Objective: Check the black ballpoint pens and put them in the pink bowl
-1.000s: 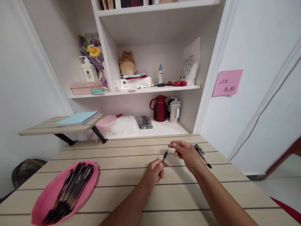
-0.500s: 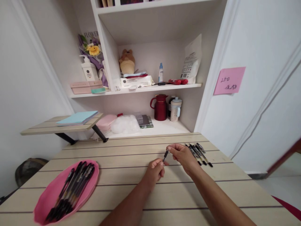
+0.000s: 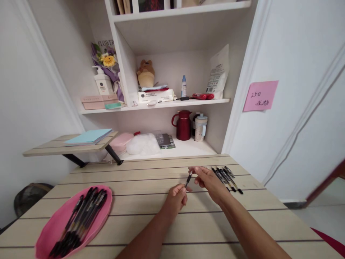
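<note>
My left hand (image 3: 177, 198) is closed around the lower part of a gel pen (image 3: 189, 178). The pen slants up to the right, its dark grip and pale metal tip showing. Close to that tip is my right hand (image 3: 206, 179), with its fingers stretched out and apart; whether a fingertip touches the pen is hard to tell. Just right of that hand, several black pens (image 3: 229, 178) lie side by side on the table, partly hidden by it.
A pink tray (image 3: 44, 230) with several black pens (image 3: 83, 219) stands at the table's left front. Behind it, a small raised shelf (image 3: 37, 149) carries blue paper (image 3: 88, 136). Past the table's back edge, a shelf unit holds a red jug (image 3: 183, 126) and a cup (image 3: 200, 129).
The fingers of my right hand have loosened from the pen's tip, and the metal point now shows. My left hand keeps its hold. The view has tilted up slightly.
</note>
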Demonstrator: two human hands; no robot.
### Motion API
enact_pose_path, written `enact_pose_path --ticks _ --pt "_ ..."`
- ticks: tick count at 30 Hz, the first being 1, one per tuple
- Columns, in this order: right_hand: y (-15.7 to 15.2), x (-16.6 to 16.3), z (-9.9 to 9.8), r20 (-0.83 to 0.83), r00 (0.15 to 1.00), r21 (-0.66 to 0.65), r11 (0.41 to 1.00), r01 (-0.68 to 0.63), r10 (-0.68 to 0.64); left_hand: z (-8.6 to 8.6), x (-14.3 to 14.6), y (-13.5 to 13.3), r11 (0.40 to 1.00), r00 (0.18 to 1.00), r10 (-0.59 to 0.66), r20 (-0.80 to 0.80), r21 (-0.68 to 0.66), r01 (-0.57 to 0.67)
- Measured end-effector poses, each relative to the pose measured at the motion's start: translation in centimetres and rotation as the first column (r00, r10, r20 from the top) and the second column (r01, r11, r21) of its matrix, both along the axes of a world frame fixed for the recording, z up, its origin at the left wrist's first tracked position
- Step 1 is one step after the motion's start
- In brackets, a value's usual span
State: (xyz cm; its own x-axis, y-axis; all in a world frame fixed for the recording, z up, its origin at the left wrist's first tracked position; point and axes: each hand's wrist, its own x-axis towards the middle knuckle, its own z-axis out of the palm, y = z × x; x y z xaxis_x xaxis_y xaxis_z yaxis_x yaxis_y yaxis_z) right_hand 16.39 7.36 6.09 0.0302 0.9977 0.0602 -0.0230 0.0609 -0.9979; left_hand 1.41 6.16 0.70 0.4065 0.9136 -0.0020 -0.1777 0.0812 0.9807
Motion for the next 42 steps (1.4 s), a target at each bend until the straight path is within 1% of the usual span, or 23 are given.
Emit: enact_pose_path --ticks 3,7,12,16,20,22,25,29,34,38,42 --pt "0.27 0.22 -0.45 -0.062 0.998 -0.028 0.999 -0.035 0.033 0.02 -0.04 0.06 1.000 1.000 -0.011 -0.004 0.005 0.011" --pt "0.55 0.29 -1.00 -0.049 0.999 -0.037 0.999 -0.020 0.018 0.05 -0.02 0.07 1.000 1.000 -0.018 -0.006 0.011 0.018" --pt "0.44 0.55 -0.83 -0.098 0.993 -0.069 0.995 -0.072 0.065 -0.03 0.08 0.12 1.000 1.000 -0.025 -0.002 -0.002 0.025" --pt "0.38 0.63 -0.80 -0.087 0.996 -0.049 0.998 -0.033 0.029 -0.08 0.12 0.14 1.000 1.000 -0.022 0.005 0.006 0.022" --pt "0.54 0.67 -0.87 -0.107 0.993 -0.086 0.994 -0.066 0.057 -0.05 0.07 0.10 1.000 1.000 -0.015 -0.002 0.000 0.015" --pt "0.64 0.66 -0.96 -0.120 0.992 -0.091 0.994 -0.054 0.043 -0.06 0.05 0.11 1.000 1.000 -0.016 -0.008 -0.007 0.016" --pt "0.69 0.61 -1.08 -0.097 0.995 -0.082 0.997 -0.018 0.010 -0.08 0.06 0.16 1.000 1.000 -0.019 -0.014 0.000 0.019" --pt "0.59 0.57 -0.98 -0.096 0.993 -0.083 0.993 -0.082 0.074 -0.07 0.08 0.14 1.000 1.000 -0.021 -0.017 0.004 0.021" --pt "0.71 0.54 -0.99 -0.067 0.998 -0.086 0.996 -0.020 0.014 -0.12 0.12 0.15 1.000 1.000 -0.019 -0.015 -0.001 0.019" --pt "0.76 0.55 -0.98 -0.078 0.995 -0.091 0.994 -0.064 0.056 -0.30 0.11 0.30 1.000 1.000 -0.018 -0.020 -0.001 0.018" --pt "0.70 0.50 -0.93 -0.063 0.997 -0.073 0.996 -0.046 0.041 -0.45 0.09 0.39 1.000 0.999 -0.027 -0.033 0.000 0.027"
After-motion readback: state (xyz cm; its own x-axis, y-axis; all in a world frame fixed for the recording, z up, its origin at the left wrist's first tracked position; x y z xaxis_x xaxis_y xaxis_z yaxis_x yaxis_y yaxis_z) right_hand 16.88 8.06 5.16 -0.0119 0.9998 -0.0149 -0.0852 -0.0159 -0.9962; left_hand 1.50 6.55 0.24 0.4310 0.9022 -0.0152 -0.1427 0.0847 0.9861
